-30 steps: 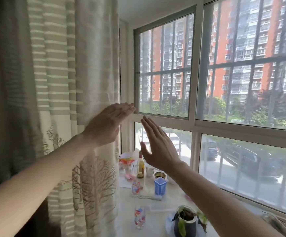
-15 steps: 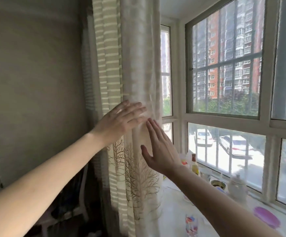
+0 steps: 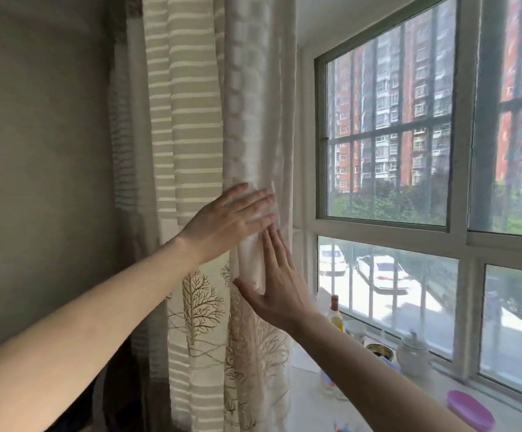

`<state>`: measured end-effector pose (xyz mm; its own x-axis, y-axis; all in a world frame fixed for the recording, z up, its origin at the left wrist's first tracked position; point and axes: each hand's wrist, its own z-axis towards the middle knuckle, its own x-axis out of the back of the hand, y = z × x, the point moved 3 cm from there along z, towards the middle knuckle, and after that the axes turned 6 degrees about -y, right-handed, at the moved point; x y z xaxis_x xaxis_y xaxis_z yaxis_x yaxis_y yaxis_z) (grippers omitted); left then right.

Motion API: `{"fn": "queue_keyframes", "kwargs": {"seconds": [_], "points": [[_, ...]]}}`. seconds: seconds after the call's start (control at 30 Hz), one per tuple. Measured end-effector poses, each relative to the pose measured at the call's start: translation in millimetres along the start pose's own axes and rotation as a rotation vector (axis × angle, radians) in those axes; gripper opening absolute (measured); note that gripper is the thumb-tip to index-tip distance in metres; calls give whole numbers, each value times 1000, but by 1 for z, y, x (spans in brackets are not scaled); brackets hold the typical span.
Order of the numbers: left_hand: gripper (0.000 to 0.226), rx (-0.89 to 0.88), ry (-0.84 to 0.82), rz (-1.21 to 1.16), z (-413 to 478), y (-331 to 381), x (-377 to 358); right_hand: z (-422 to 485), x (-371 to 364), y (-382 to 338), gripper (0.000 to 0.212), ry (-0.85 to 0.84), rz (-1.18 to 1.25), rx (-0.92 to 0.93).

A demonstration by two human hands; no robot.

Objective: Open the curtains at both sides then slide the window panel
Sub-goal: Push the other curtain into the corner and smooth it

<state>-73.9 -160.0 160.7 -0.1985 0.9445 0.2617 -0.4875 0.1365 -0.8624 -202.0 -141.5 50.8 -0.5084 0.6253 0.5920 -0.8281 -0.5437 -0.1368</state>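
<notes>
A striped beige curtain (image 3: 188, 126) with a tree pattern hangs bunched at the left, next to the wall. A sheer white layer (image 3: 256, 135) hangs in front of it. My left hand (image 3: 231, 219) lies flat on the sheer layer, fingers spread. Just below it, my right hand (image 3: 277, 282) presses flat against the same fabric, fingers pointing up. Neither hand grips the cloth. The sliding window panel (image 3: 387, 120) with its grey-green frame is uncovered to the right.
On the white sill (image 3: 309, 410) stand a bottle (image 3: 334, 313), a white teapot (image 3: 412, 353), a tin (image 3: 378, 350) and a purple lid (image 3: 470, 410). A grey wall (image 3: 41, 166) closes the left side. Metal bars run outside the glass.
The view has swung left, from the window to the bunched curtain. Both hands have moved left with the curtain and now rest flat on it, closer together.
</notes>
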Motion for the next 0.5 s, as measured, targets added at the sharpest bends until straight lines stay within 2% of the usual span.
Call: {"fn": "queue_keyframes", "kwargs": {"seconds": [0.13,0.3,0.5], "points": [[57,22,14,-90,10,-5,-25,19,-20,6,103,7,-53,-38],[70,36,23,-165,2,-24,-62,48,-51,3,102,40,-80,-63],[69,68,44,-260,-12,-48,-93,80,-84,-9,102,58,-85,-81]]}}
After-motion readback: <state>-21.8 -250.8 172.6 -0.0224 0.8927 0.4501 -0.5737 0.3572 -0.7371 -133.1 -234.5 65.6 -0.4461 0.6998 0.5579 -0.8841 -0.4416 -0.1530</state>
